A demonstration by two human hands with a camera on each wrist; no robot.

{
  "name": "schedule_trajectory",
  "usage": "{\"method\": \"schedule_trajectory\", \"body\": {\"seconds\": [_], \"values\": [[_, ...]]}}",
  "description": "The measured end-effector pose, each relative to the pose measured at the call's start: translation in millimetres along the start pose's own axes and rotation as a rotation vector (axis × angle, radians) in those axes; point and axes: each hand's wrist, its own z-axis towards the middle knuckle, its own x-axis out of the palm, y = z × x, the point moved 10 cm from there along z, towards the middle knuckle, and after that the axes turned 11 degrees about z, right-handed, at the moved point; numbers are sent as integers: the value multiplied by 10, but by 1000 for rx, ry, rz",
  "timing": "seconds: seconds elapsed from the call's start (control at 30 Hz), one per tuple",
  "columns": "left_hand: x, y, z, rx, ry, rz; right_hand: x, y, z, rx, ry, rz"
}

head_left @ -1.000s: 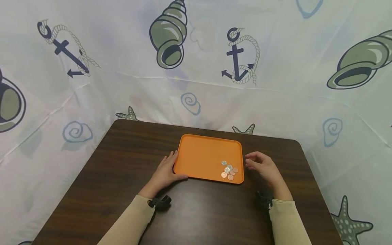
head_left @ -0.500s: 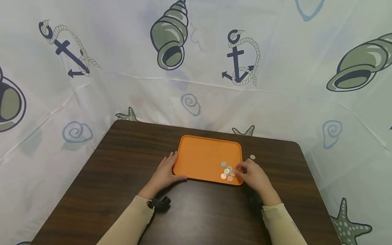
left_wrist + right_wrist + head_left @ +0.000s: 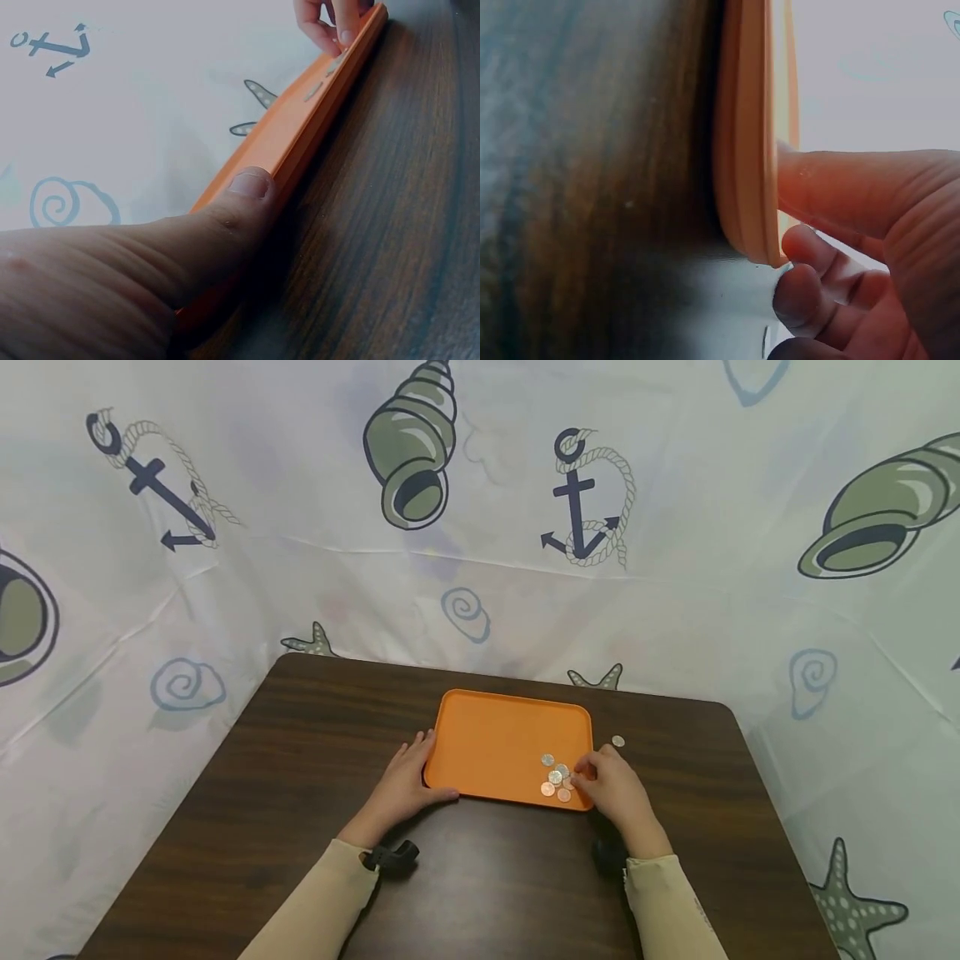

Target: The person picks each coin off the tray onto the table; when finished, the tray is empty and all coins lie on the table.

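An orange tray [image 3: 517, 718] lies on the table with several silver and copper coins [image 3: 555, 777] grouped near its right front corner. My left hand [image 3: 405, 783] rests along the tray's left side, fingers spread, the thumb lying against the front rim [image 3: 251, 184]. My right hand [image 3: 615, 789] reaches over the right rim, thumb and fingertips pinching at a coin on the tray floor; the fingers hide that coin. In the right wrist view, the thumb [image 3: 832, 187] extends past the tray rim, its tip out of sight. One silver coin [image 3: 618, 741] lies on the table beyond the right hand.
The dark wood-patterned table [image 3: 480, 877] extends around the tray. A white curtain [image 3: 495, 510] printed with anchors, shells and starfish hangs at its far and side edges. Each wrist carries a black device, such as the left wrist camera [image 3: 395, 857].
My right hand has left its place beside the tray and come over the right rim to the coins. A silver coin now shows on the table where it was. The left hand stays put.
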Motion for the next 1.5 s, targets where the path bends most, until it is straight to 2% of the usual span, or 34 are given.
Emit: {"method": "schedule_trajectory", "body": {"seconds": [0.17, 0.4, 0.63, 0.7, 0.77, 0.93, 1.0, 1.07, 1.17, 1.23, 1.37, 1.43, 1.5], "values": [[18, 9, 5, -7, -5, -1, 74, -76, 35, 36, 56, 74], [20, -7, 15, 5, -7, -11, 50, -84, 39, 27, 15, 66], [-25, 23, 4, -1, -17, -2, 133, -102, 77, 56, 59, 89], [-19, 26, 9, 2, -13, -1, 118, -134, 93, 51, 67, 135], [-6, 30, 21, 3, -9, -1, 79, -205, 100, 54, 83, 239], [21, 34, 33, -8, 2, 6, 5, -545, 69, 115, 150, 736], [28, 33, 27, -12, 11, 7, -22, -657, 45, 116, 156, 933], [28, 23, 33, -11, 15, 4, -77, -710, 27, 82, 152, 1088], [8, -2, 48, 4, 4, 9, -176, -731, 18, 19, 119, 1279], [0, -13, 59, 11, -4, 11, -248, -741, 26, -6, 78, 1344], [20, 6, 51, 11, -5, 16, -468, -834, 58, 11, -109, 1329], [27, 15, 42, 11, -9, 15, -608, -948, 96, 56, -218, 1262], [27, 24, 34, 7, -10, 7, -719, -1082, 141, 103, -284, 1228]]}}
